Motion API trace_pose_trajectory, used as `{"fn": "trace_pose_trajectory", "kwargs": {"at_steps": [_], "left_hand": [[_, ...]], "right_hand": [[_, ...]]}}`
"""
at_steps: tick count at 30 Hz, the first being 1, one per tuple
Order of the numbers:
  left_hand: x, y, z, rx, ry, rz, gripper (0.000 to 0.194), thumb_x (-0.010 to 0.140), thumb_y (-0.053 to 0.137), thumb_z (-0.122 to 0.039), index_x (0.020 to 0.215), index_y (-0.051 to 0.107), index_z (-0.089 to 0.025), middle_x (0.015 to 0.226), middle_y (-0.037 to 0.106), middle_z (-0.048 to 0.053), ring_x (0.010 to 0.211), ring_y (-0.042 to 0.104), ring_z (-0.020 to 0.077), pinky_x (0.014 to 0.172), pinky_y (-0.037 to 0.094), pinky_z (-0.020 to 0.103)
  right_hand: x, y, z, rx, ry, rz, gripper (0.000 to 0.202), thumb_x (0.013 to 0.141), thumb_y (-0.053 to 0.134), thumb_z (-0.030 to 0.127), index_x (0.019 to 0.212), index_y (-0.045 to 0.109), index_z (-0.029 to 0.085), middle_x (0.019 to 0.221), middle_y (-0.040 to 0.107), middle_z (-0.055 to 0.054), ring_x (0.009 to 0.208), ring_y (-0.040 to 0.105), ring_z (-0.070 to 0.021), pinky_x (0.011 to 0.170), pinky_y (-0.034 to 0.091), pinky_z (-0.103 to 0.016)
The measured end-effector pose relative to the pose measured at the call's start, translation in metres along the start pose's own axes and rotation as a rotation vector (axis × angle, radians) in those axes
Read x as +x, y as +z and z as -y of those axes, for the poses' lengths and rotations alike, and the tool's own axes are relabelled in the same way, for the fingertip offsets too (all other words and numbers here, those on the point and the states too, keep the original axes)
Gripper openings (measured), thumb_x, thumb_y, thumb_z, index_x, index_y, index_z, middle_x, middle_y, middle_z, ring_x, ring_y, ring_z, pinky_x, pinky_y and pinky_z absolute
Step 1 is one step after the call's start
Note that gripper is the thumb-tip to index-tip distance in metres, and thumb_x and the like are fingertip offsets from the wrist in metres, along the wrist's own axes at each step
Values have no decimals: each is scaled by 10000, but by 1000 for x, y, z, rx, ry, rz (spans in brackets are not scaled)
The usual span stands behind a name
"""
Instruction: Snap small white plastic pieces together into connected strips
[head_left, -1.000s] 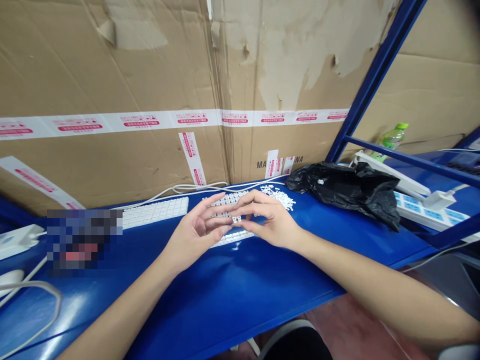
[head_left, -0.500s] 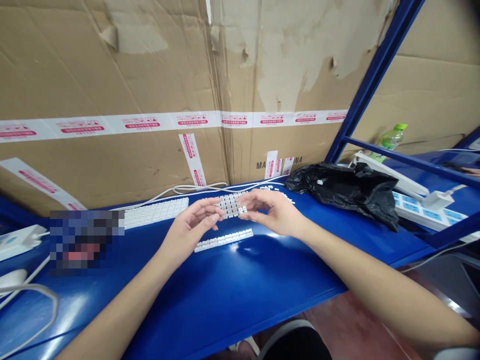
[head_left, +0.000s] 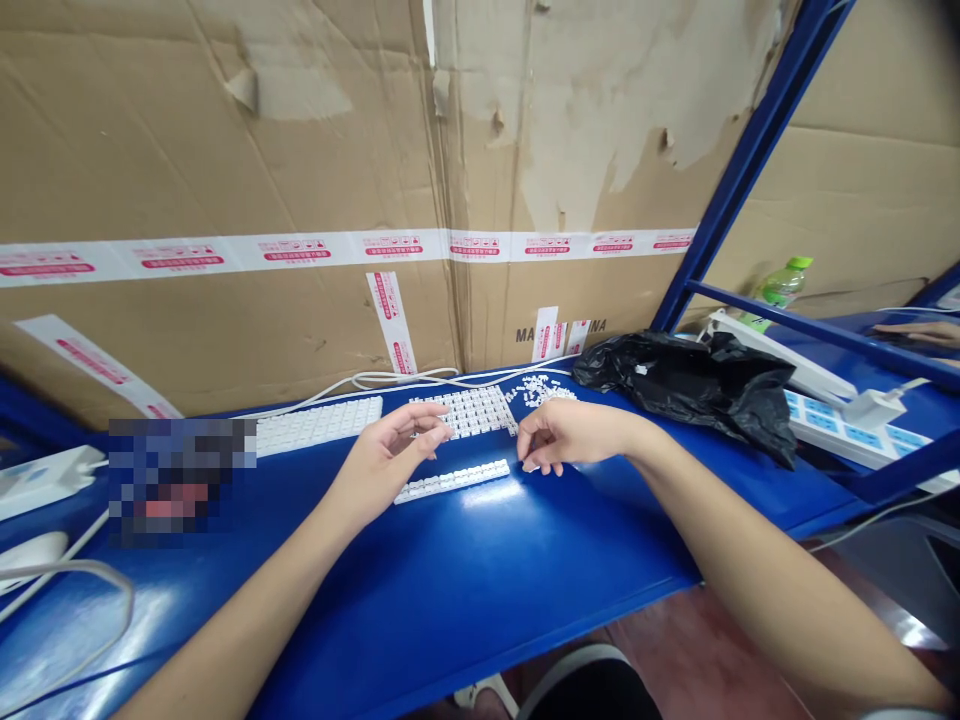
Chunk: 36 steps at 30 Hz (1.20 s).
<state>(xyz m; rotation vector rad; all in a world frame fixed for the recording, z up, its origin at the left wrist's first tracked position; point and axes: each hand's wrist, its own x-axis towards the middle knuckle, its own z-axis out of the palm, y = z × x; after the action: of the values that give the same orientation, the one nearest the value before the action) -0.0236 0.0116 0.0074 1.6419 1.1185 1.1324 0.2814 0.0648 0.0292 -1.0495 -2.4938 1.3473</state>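
My left hand [head_left: 397, 445] hovers with parted fingers at the left edge of a white grid of small pieces [head_left: 476, 412] and has nothing in it. Right of the grid, my right hand [head_left: 559, 437] points downward, thumb and fingertips pinched on a small white piece [head_left: 531, 465]. A white strip of joined pieces [head_left: 452, 482] lies on the blue table [head_left: 420, 580] in front of the grid. Loose small white pieces [head_left: 536, 388] are heaped behind my right hand. A white keyboard-like panel [head_left: 319, 425] lies to the left.
A black plastic bag [head_left: 690, 385] and a power strip [head_left: 847, 425] lie at the right, near a blue metal frame [head_left: 750, 165] and a green-capped bottle [head_left: 784, 290]. White cables [head_left: 112, 590] and a white adapter [head_left: 49, 480] are at the left. Cardboard [head_left: 300, 170] stands behind.
My right hand has moved away from the grid, toward the right and slightly down, its fingers now turned downward. The grid lies more exposed. My left hand has shifted only slightly.
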Motion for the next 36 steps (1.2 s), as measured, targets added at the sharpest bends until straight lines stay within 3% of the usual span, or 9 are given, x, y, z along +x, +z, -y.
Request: {"fn": "trace_pose_trajectory", "kwargs": {"at_steps": [7,12,17,22,36], "left_hand": [[-1,1,1,37,-2,18,452,924,814,-583,1215,790,-238,1057,823,75,979,763,252,851,620,363],[-2,1,-1,58,24,32,437,935,801,-582,1201,792,-234,1038,817,82,986,766,268,853,621,382],[-3,2,-2,86,26,50,427,944,788,-577,1199,793,-234,1047,820,79,977,771,266,867,620,393],[-3,2,1,124,31,43,424,957,770,-584,1199,794,-236,1063,827,78,986,776,270,864,618,394],[-4,1,1,139,46,34,436,992,724,-628,1187,797,-245,1041,850,72,982,791,263,834,622,361]], "right_hand": [[6,3,-2,-124,-81,-50,145,959,704,211,999,825,140,820,794,-39,627,751,-140,640,599,-249],[5,4,-4,-138,-50,-46,262,886,815,216,1143,816,164,874,817,-34,674,762,-153,605,563,-231],[9,9,-4,-191,-88,-89,220,869,826,196,1087,831,165,920,812,-40,695,733,-149,625,547,-233],[13,13,-3,-226,-89,-91,254,881,859,274,1107,830,161,1013,808,-67,786,728,-167,697,555,-256],[15,19,1,-271,-151,-123,224,887,873,248,1091,831,166,1006,781,-58,792,699,-164,718,545,-260]]}}
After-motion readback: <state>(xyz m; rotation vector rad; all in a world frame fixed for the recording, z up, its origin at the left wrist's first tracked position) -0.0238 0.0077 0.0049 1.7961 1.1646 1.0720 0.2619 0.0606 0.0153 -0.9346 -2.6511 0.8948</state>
